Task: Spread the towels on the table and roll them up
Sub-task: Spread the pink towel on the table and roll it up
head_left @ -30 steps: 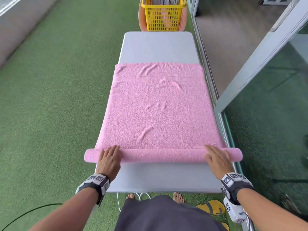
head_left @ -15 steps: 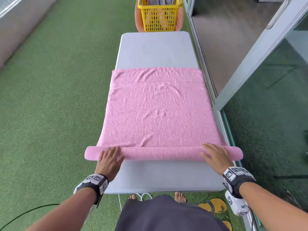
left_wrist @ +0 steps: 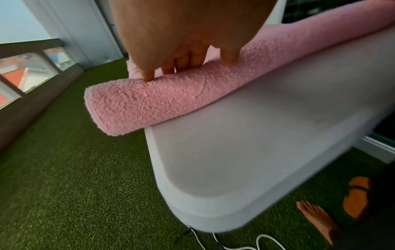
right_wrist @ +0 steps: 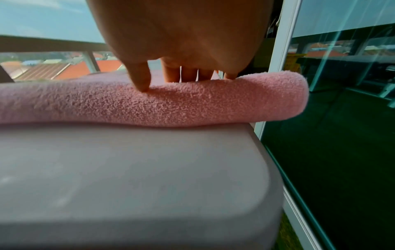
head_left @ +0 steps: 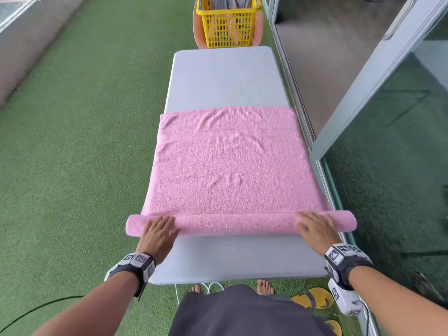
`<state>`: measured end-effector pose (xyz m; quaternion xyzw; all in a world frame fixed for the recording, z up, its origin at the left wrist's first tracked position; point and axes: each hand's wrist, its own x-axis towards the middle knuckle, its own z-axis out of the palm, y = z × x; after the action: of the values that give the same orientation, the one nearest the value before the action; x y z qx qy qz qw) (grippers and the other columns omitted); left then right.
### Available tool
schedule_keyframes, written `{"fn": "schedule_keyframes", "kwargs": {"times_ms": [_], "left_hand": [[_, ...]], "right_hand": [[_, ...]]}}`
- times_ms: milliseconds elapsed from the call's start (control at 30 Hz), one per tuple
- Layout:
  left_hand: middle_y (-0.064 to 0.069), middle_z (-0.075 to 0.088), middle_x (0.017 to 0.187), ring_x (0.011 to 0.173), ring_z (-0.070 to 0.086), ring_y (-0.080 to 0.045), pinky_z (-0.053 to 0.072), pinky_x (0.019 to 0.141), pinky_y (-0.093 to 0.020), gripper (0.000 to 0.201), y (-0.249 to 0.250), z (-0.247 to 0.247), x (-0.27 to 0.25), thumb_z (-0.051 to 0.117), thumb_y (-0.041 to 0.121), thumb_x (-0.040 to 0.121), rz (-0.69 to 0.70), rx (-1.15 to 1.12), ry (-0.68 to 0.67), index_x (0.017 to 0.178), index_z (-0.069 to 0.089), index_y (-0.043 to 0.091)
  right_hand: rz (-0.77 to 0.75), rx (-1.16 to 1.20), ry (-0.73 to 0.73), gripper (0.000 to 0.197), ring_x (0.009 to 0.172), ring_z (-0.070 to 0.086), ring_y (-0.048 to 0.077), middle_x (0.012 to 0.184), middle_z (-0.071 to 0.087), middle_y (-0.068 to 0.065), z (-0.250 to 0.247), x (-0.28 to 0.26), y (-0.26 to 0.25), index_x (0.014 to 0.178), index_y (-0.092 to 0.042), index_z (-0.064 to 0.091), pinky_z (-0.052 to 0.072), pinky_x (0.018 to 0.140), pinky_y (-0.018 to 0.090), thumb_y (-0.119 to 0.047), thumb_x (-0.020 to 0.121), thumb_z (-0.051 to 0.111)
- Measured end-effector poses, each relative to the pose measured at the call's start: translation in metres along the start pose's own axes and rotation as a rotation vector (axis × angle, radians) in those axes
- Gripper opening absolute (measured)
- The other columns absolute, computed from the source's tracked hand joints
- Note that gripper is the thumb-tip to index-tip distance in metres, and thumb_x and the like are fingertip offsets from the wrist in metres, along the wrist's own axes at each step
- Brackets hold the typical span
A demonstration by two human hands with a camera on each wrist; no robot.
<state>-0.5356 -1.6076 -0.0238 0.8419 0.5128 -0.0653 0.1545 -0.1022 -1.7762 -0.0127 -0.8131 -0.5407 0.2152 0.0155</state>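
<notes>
Head view: grey table (head_left: pixel 225 76) on green turf (head_left: pixel 84 141), beside glass door (head_left: pixel 388 117).

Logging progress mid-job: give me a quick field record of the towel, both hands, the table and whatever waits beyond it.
towel: fluffy pink terry towel, near edge rolled into a tube, the rest flat
roll ends: overhang both table sides
left hand: flat fingers pressing the roll's left part, no grip
right hand: flat fingers pressing the roll's right part
table: pale grey rectangular plastic table, far part bare
basket: yellow plastic mesh basket beyond the far end, grey cloth inside
</notes>
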Motion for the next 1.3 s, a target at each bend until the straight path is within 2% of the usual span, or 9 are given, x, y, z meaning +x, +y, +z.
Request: {"fn": "schedule_keyframes", "kwargs": {"times_ms": [133,300,533,800,933,1000,1067,1133,1300], "left_hand": [[-0.004,0.05,0.14,0.133,0.043,-0.024,0.019,0.115,-0.044,0.072,-0.003,0.013,-0.015,0.074,0.041,0.076,0.059,0.109,-0.034,0.137,0.048,0.013],[-0.002,0.071,0.103,0.098,0.067,-0.024,0.046,0.096,-0.047,0.061,0.006,0.016,-0.038,0.091,0.025,0.05,0.072,0.072,0.091,0.106,0.068,0.013],[-0.006,0.07,0.107,0.103,0.065,-0.026,0.043,0.1,-0.051,0.061,0.011,0.032,-0.074,0.089,0.013,0.051,0.019,0.028,0.082,0.108,0.068,0.01],[-0.003,0.066,0.109,0.101,0.06,-0.022,0.039,0.101,-0.045,0.029,0.006,0.019,-0.06,0.066,0.024,0.081,0.057,0.024,0.044,0.109,0.063,0.015],[-0.006,0.019,0.154,0.145,0.017,-0.025,0.005,0.119,-0.045,0.059,0.004,0.017,-0.043,0.025,0.041,0.097,0.028,-0.026,0.053,0.15,0.021,0.015],[-0.003,0.006,0.154,0.145,0.005,-0.021,-0.002,0.118,-0.042,0.067,0.007,0.02,-0.044,0.028,0.053,0.097,0.043,-0.005,-0.033,0.15,0.012,0.016],[-0.008,0.023,0.152,0.143,0.021,-0.025,0.005,0.117,-0.044,0.072,0.01,0.023,-0.048,0.054,0.045,0.091,0.065,0.053,-0.068,0.148,0.025,0.013],[-0.012,0.052,0.137,0.128,0.047,-0.028,0.02,0.114,-0.045,0.062,0.011,0.024,-0.046,0.07,0.029,0.08,0.06,0.073,-0.023,0.134,0.048,0.009],[-0.007,0.062,0.122,0.113,0.055,-0.024,0.031,0.108,-0.048,0.038,0.017,0.012,-0.035,0.049,0.034,0.089,0.072,0.065,0.047,0.118,0.06,0.012]], "right_hand": [[-0.038,-0.086,-0.072,0.062,0.136,0.036,0.009,0.143,0.043,-0.016,0.02,-0.02,0.009,0.141,-0.034,0.04,0.011,0.12,0.043,-0.053,0.085,0.059],[-0.008,-0.123,-0.021,0.06,0.125,0.047,0.009,0.131,0.055,-0.015,0.037,-0.043,0.011,0.132,-0.032,0.052,0.016,0.119,0.04,-0.033,0.076,0.075],[0.017,-0.074,0.032,0.055,0.114,0.055,0.015,0.117,0.063,-0.012,0.052,-0.074,0.008,0.121,-0.027,0.062,0.025,0.115,0.043,-0.027,0.069,0.08],[0.024,-0.096,-0.137,0.049,0.129,0.038,0.011,0.138,0.046,-0.012,0.014,-0.055,-0.006,0.137,-0.031,0.046,0.02,0.115,0.041,-0.029,0.089,0.057],[-0.051,-0.053,0.128,0.041,0.135,0.036,0.016,0.148,0.041,-0.006,0.006,-0.043,-0.01,0.14,-0.027,0.044,0.014,0.115,0.047,-0.031,0.1,0.037],[-0.055,-0.03,-0.018,0.054,0.142,0.022,0.009,0.151,0.025,-0.018,0.014,-0.048,-0.012,0.148,-0.033,0.028,0.003,0.117,0.05,-0.051,0.098,0.04],[-0.042,-0.102,-0.121,0.077,0.143,0.018,0.008,0.152,0.019,-0.02,0.026,-0.057,-0.01,0.149,-0.035,0.019,0.0,0.118,0.051,-0.054,0.087,0.059],[-0.045,-0.149,-0.077,0.077,0.136,0.035,0.011,0.148,0.04,-0.013,0.032,-0.06,-0.008,0.144,-0.033,0.034,0.009,0.118,0.05,-0.04,0.078,0.072],[-0.012,-0.139,-0.135,0.044,0.119,0.049,0.012,0.13,0.056,-0.014,0.023,-0.04,-0.015,0.129,-0.032,0.052,0.015,0.115,0.046,-0.036,0.086,0.061]]}}
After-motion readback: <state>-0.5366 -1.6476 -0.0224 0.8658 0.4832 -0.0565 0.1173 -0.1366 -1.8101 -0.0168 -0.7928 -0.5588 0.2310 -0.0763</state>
